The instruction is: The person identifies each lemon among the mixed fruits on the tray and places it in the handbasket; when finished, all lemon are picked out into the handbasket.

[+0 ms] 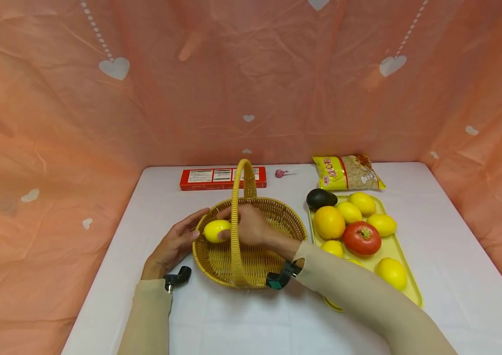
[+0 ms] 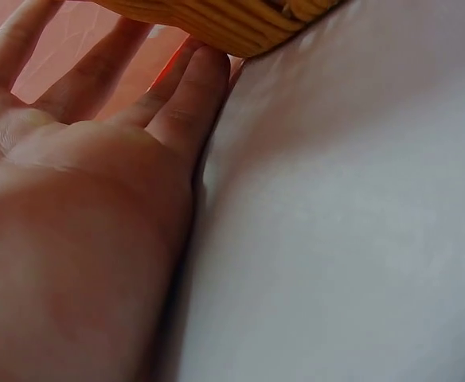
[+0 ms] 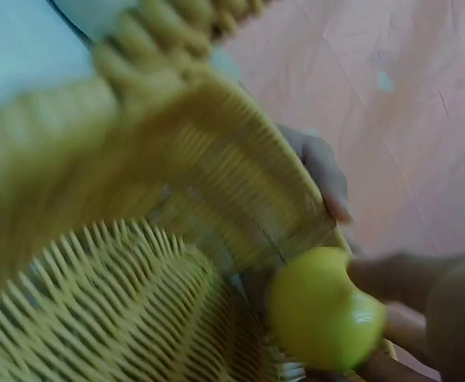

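Observation:
My right hand (image 1: pixel 246 227) reaches across the yellow wicker basket (image 1: pixel 251 268) and pinches a yellow lemon (image 1: pixel 215 230) just above the basket's left rim. In the right wrist view the lemon (image 3: pixel 324 310) sits between my fingers (image 3: pixel 423 290) beside the woven wall (image 3: pixel 121 302). My left hand (image 1: pixel 175 244) lies on the white table against the outside of the basket's left wall, fingers straight. The left wrist view shows its open palm (image 2: pixel 81 159) with fingertips touching the basket (image 2: pixel 216 20). The basket's tall handle (image 1: pixel 237 217) crosses in front of my right hand.
A yellow tray (image 1: pixel 403 266) right of the basket holds an avocado (image 1: pixel 321 198), an orange (image 1: pixel 328 222), a tomato (image 1: pixel 362 238) and several lemons. A red box (image 1: pixel 215 178), a small pink object (image 1: pixel 281 173) and a snack bag (image 1: pixel 347 172) lie at the back. Pink cloth walls surround the table.

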Motion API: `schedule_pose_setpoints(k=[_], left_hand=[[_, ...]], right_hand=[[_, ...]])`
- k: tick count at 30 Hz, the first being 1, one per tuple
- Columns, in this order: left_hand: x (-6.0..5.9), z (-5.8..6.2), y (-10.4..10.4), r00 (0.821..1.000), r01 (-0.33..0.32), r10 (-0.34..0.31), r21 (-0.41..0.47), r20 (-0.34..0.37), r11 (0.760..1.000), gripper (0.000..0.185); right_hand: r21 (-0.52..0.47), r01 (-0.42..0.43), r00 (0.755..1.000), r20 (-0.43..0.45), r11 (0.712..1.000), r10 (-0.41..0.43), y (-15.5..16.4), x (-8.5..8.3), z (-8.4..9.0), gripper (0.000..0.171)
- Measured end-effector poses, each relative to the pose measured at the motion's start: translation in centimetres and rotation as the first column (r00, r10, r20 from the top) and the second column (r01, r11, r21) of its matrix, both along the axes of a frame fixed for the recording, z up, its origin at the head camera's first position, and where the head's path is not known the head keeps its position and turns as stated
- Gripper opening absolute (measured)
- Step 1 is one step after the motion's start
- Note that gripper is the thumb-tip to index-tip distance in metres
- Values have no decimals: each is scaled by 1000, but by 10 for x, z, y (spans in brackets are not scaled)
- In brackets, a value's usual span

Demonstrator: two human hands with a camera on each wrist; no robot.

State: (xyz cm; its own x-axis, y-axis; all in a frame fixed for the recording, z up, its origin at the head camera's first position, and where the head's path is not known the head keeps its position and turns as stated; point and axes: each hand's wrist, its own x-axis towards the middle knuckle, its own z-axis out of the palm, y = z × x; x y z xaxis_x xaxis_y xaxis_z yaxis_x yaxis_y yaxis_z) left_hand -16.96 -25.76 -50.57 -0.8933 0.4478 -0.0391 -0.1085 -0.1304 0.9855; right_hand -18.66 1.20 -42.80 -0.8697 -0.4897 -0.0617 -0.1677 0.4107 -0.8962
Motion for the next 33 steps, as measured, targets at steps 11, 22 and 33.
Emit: schedule_pose_setpoints(k=[11, 22, 33], left_hand=[[2, 5, -3, 998, -16, 10, -90, -69, 996, 59], [23, 26, -3, 965, -156, 38, -453, -259, 878, 59], [30, 35, -2, 969, -132, 1, -515, -247, 847, 60]], right_hand=[[-151, -21, 995, 97, 988, 35, 38, 6, 11, 54], [-161, -27, 1000, -5, 987, 27, 153, 31, 28, 60], [-69, 303, 930, -194, 951, -311, 261, 87, 20, 48]])
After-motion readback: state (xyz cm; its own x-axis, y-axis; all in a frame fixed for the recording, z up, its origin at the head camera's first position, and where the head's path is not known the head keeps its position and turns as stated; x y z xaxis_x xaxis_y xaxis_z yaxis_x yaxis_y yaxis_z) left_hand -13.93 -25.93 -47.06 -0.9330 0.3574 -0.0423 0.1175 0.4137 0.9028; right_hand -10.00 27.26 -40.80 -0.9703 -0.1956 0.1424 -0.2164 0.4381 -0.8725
